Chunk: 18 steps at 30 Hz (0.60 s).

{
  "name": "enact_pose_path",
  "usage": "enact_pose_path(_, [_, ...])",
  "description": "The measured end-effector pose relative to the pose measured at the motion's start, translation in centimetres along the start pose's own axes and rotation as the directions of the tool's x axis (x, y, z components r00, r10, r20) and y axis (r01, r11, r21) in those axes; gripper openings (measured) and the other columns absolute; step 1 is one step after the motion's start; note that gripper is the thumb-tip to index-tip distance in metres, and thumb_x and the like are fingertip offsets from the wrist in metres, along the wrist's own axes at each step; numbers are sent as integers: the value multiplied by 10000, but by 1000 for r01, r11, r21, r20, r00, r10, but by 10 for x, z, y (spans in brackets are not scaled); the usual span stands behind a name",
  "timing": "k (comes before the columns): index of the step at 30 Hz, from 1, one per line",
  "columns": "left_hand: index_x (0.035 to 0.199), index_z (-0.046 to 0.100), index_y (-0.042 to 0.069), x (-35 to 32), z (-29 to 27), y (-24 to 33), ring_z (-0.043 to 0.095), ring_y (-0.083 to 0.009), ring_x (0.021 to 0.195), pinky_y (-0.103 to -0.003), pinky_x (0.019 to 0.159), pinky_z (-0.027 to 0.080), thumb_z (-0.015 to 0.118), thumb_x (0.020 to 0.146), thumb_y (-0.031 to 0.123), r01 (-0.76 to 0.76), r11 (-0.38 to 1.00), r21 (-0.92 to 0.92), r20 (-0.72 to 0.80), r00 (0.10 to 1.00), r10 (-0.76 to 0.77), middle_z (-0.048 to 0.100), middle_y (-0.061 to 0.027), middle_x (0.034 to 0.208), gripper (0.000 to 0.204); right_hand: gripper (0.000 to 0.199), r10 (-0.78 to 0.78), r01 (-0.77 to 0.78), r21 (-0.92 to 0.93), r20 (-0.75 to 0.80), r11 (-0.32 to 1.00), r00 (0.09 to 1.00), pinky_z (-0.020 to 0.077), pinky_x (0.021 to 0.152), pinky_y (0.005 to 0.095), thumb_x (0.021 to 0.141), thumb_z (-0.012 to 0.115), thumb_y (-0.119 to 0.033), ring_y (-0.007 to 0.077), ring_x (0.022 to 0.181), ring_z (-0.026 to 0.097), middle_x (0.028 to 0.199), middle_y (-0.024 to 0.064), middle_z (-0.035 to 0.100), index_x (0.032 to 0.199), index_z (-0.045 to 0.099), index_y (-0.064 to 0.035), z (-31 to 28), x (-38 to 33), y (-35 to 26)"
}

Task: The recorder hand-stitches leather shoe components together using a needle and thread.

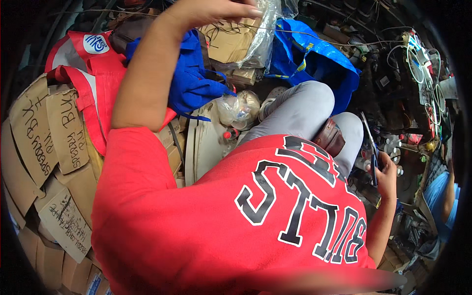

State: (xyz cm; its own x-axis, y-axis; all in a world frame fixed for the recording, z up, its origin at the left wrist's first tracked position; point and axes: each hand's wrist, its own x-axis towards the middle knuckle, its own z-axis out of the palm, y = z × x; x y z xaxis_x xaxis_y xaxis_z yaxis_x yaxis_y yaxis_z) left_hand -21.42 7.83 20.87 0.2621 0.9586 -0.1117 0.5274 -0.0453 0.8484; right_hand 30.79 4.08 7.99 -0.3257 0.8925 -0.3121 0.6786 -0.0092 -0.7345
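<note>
My left arm is raised across the upper left, and my left hand (211, 11) is partly cut off by the top edge. Its thumb and fingers look closed together; whatever they may hold does not show. On the right, my right hand (386, 176) is closed around a long, slim tool (372, 147) with a dark, pointed upper part and some blue near the grip. It looks like scissors, though the kind is not certain. A brown leather shoe-like piece (330, 138) rests on my grey-trousered lap, left of the right hand, with neither hand touching it.
Cardboard boxes (33, 135) are stacked at the left below a red bag (103, 73). Blue cloth (189, 81) and a large blue bag (314, 54) lie ahead. Bottles (392, 145) and hanging white cables (433, 93) crowd the right, where another person's arm (448, 196) shows.
</note>
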Motion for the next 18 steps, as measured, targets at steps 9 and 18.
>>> enact_pose_path(9, [871, 704, 100, -24, -43, -114, 635, -299, 838, -390, 727, 492, 698, 762, 240, 352, 580, 735, -436, 900, 5, 658, -140, 865, 178, 367, 91, -86, 123, -34, 989, 995, 426, 749, 230, 707, 706, -27, 96, 795, 504, 869, 23, 582, 1040, 574, 53, 4, 4, 12])
enact_pose_path(18, [957, 688, 155, -12, 3, -167, 610, -303, 968, -499, 814, 441, 578, 822, 308, 433, 98, 896, -427, 901, -76, 642, -134, 995, 231, 396, 142, -138, 90, -41, 986, 989, 417, 801, 232, 781, 694, -92, 110, 879, 526, 948, 37, 593, 1130, 560, 37, 1, -4, 51])
